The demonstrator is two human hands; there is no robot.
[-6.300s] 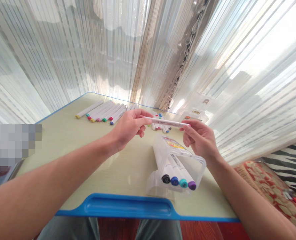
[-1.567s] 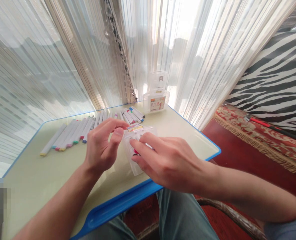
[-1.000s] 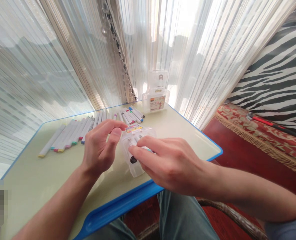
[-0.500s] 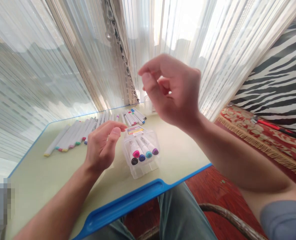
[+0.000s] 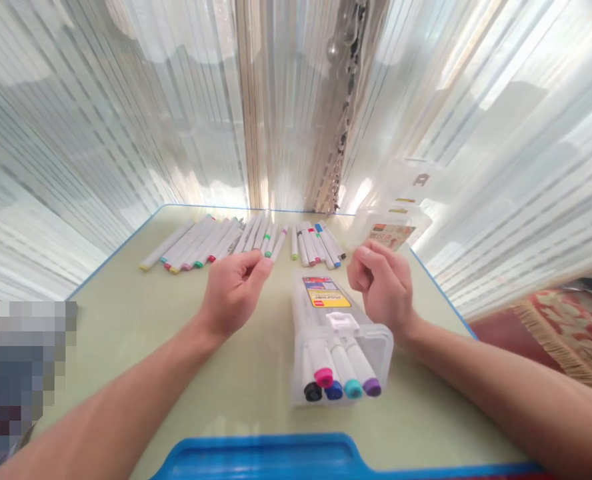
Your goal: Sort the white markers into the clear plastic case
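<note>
A clear plastic marker case lies on the pale green table, open end toward me, holding several markers with black, pink, blue, teal and purple caps. My left hand hovers just left of the case, fingers curled loosely with nothing visible in them. To the right of the case's far end, my right hand is curled into a loose fist, and nothing shows in it either. A row of loose white markers lies at the far left, and a smaller group of markers sits beyond the case.
A second clear case with a printed label stands at the far right corner by the sheer curtains. The table's blue rim with a groove runs along the near edge. A patterned rug lies to the right.
My right hand has come down from in front of the curtains to beside the case. The view has swung left, so the case now lies straight ahead. My left hand stays by the case.
</note>
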